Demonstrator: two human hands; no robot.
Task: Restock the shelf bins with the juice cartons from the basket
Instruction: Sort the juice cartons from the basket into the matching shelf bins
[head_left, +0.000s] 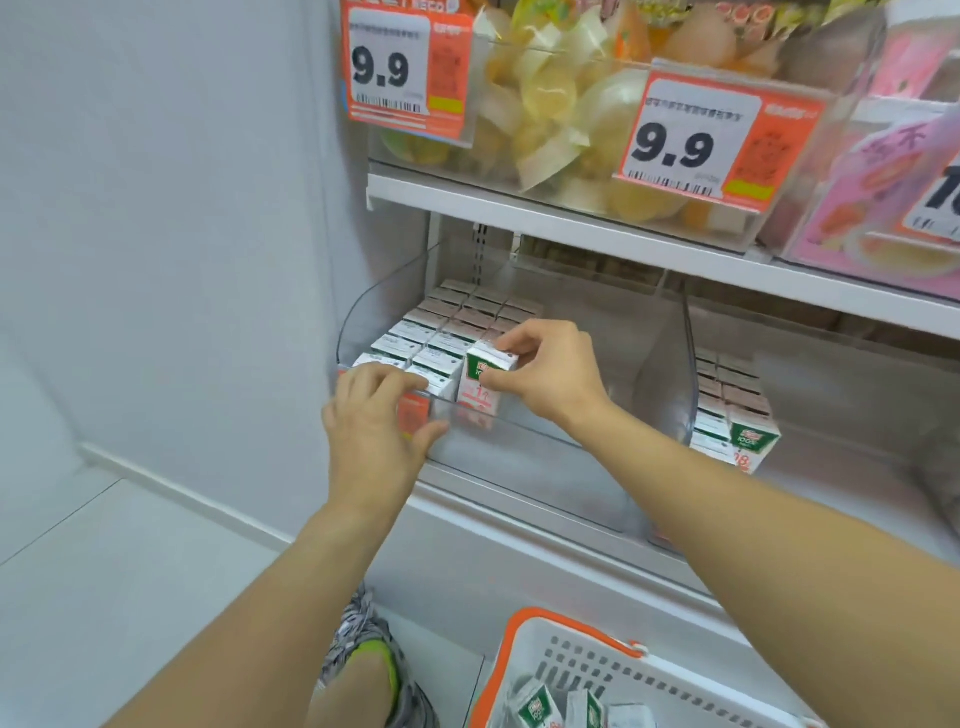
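Nearest, at the bottom edge of the view, the basket (524, 654) stands on the floor below the shelf, white with an orange rim; a few spare cartons (535, 709) lie loose in it, so the restocking looks well short of done; a shoe (374, 670) stands just beside its left rim.

Above it, the left hand (371, 415) rests on the front left corner of the clear bin (524, 431), fingers over the lip and thumb against the front wall, curled on the wall itself; it appears to steady the bin; it covers much of an orange label there.

The right hand (550, 369) pinches the juice carton (480, 387) by its top, thumb in front and fingers behind; the carton stands upright at the bin's front edge, heading the third row, touching the packed rows (447, 338) on its left.

To do this well, I judge the carton should be pressed flush against its neighbours and square to the front wall, printed face outward, before the pinch loosens; the right half of the bin is bare for further rows.

Farther right, past a clear divider (688, 364), a second bin holds more cartons (737, 415); the upper shelf edge (571, 228) overhangs, with two price tags (696, 140) and bagged goods (571, 114), limiting headroom.
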